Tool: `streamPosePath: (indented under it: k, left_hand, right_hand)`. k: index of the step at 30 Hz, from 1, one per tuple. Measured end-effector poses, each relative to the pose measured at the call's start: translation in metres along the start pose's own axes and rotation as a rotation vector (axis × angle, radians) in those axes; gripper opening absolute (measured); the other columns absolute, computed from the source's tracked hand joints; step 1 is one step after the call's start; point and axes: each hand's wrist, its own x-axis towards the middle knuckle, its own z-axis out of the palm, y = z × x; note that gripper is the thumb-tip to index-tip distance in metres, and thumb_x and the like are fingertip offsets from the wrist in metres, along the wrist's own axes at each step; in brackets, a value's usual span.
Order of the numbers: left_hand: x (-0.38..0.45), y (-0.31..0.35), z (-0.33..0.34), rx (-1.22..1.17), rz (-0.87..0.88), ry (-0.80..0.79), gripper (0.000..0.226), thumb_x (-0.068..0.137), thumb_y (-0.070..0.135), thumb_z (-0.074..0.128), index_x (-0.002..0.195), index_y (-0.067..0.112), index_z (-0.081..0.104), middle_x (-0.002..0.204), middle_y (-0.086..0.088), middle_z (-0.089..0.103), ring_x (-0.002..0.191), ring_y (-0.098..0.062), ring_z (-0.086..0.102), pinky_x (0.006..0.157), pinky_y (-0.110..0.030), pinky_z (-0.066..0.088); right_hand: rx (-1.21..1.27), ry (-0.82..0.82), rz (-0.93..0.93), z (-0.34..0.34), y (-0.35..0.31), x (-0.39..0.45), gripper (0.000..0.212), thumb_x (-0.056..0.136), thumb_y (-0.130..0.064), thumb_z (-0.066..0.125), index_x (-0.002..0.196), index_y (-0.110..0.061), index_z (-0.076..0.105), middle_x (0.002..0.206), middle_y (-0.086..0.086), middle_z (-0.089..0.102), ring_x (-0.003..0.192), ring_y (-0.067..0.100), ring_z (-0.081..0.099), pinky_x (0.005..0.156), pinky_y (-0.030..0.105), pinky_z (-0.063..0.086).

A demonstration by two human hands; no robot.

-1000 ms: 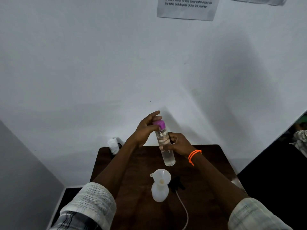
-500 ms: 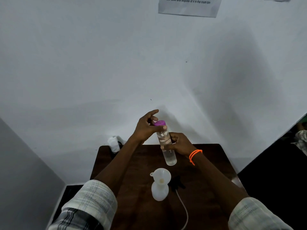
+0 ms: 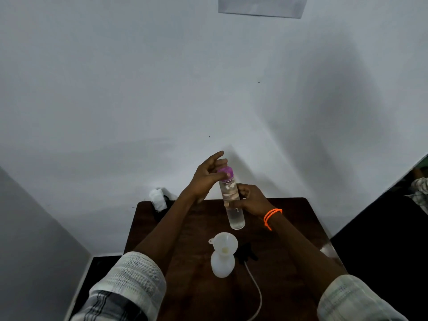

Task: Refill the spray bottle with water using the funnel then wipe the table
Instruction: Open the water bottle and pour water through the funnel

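Head view: a clear water bottle (image 3: 232,200) is held up over the far half of the table (image 3: 289,228), tilted a bit, with the right hand (image 3: 251,200) wrapped around its middle. The purple cap (image 3: 225,173) is pinched by the thumb and a finger of the left hand (image 3: 208,177), the other fingers fanned out loose above it. Looks like the cap is being unscrewed, so pouring hasn't started, at a guess.

The spray bottle (image 3: 222,265) is parked upright nearer the body, with the white funnel (image 3: 224,243) already seated in its neck. The black sprayer head (image 3: 247,251) and its tube (image 3: 254,288) are lying just beside it on the wood. A white tissue wad (image 3: 157,199) is sitting at the far left corner.

What could bite here: neither the spray bottle nor the funnel is being steadied, so a knock from a forearm or a fast pour could tip the funnel and water would be dumped on the table. With the bottle tilted, some could also be sloshed out once the cap comes free. The tube could get snagged by a sleeve too.
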Motion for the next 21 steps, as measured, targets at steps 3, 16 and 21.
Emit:
streamPosePath:
  k: [3,16,21]
  left_hand:
    - [-0.0019,-0.0029,-0.0023,0.005,0.009,-0.045,0.073,0.074,-0.013,0.072,0.139,0.017,0.055,0.127,-0.009,0.067,0.118,-0.024,0.065,0.101,-0.042,0.052]
    - [-0.0035,-0.007,0.0031,0.117,0.061,0.003,0.073,0.066,0.004,0.09,0.132,0.018,0.062,0.121,-0.002,0.071,0.111,-0.016,0.068,0.099,-0.039,0.055]
    - [-0.0043,-0.0096,0.0064,0.151,0.077,0.136,0.066,0.051,0.021,0.099,0.112,0.022,0.073,0.103,0.0,0.077,0.098,-0.02,0.073,0.092,-0.045,0.058]
  right_hand:
    - [0.013,0.02,0.008,-0.0011,0.0018,-0.0011,0.035,0.066,-0.017,0.091,0.098,-0.022,0.078,0.095,-0.001,0.079,0.091,0.016,0.074,0.087,0.039,0.059]
    - [-0.049,0.052,0.002,-0.0015,0.0036,-0.0055,0.035,0.064,-0.021,0.091,0.096,-0.023,0.078,0.092,-0.004,0.079,0.087,0.011,0.074,0.085,0.036,0.058]
    - [-0.078,0.06,-0.007,-0.0013,0.0052,-0.0085,0.036,0.064,-0.025,0.092,0.097,-0.025,0.077,0.093,-0.007,0.078,0.088,0.009,0.073,0.084,0.034,0.058]
